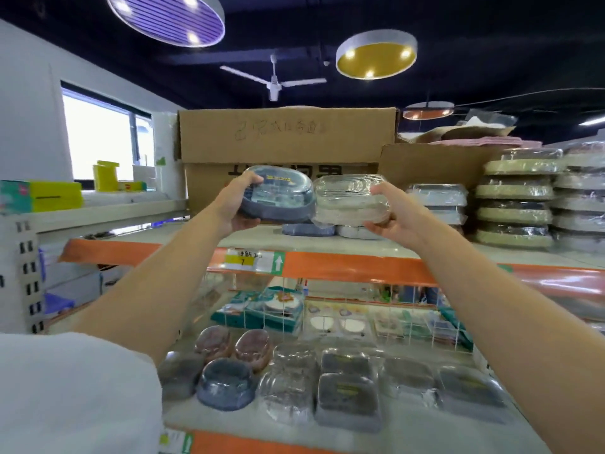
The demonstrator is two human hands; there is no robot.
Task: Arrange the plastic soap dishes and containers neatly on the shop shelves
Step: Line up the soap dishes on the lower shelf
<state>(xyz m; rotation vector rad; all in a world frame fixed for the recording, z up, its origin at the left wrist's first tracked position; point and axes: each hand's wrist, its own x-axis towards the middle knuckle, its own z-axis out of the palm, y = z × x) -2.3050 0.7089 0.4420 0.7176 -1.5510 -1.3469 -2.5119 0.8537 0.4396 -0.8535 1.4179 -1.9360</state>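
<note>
Here a blue soap dish (278,198) is gripped in the left hand (237,204) and a clear soap dish (350,199) in the right hand (391,213) above the top shelf (327,244), apparently mid-placement; next, level lowering onto matching dishes seems required.

left dish (278,199): I held slate blue, clear lid
right dish (350,199): mine was clear, whitish
shelf edge (353,268): orange
box (284,132): brown
stacks (515,204): beige, dark tops
</note>
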